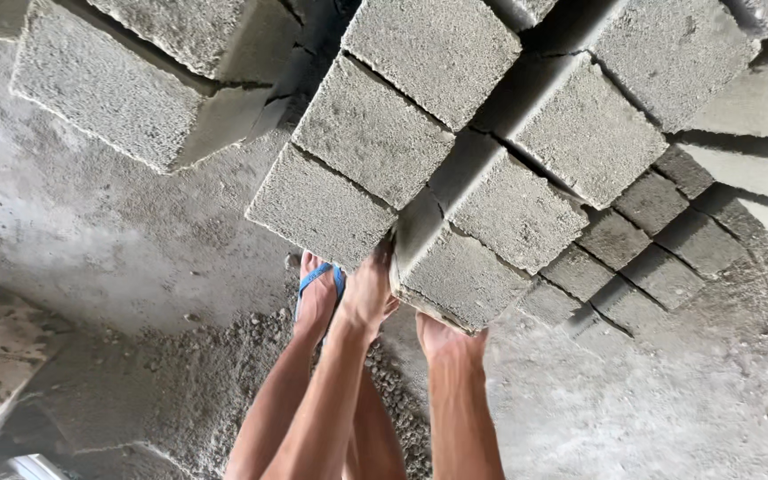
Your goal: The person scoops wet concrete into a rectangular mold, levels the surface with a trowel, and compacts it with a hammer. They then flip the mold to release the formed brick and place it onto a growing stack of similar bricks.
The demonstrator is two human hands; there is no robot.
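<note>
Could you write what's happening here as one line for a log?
left hand: on block side | right hand: under block | block: on stack | foot: sandal, gravel floor

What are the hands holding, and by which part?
Both hands grip one grey concrete block in the stack: left hand on its left side face, right hand under its near bottom edge.

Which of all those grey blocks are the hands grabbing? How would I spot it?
Find the big stack of grey concrete blocks that steps down like stairs. The grabbed block is the lowest one at its front corner, nearest the foot in the blue sandal. Only it has the left hand on its side and the right hand under its end.
</note>
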